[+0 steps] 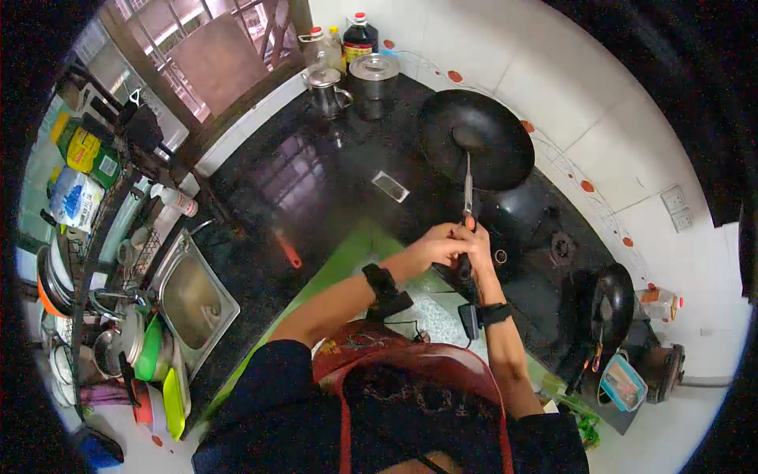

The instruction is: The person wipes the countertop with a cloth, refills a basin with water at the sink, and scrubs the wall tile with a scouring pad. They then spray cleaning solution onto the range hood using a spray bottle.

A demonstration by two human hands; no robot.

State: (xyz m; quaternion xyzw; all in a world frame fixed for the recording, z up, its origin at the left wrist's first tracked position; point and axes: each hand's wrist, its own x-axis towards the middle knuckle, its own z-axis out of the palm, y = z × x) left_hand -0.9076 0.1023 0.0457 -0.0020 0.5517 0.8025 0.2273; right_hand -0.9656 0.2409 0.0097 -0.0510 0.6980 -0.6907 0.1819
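A black wok sits on the dark counter ahead. A long-handled cooking utensil with a metal shaft reaches from inside the wok back to my hands. Its head is too dark to tell whether it is a ladle or a spatula. My right hand is closed round its dark handle, which has an orange part. Beside it, my left hand has its fingers bent in against the right hand. What those left fingers grip, if anything, is hidden.
On the left are a metal sink and a crowded dish rack. A red-handled tool lies on the counter. Behind stand a metal jug, a lidded pot and bottles. A smaller pan and a blue-rimmed container are at right.
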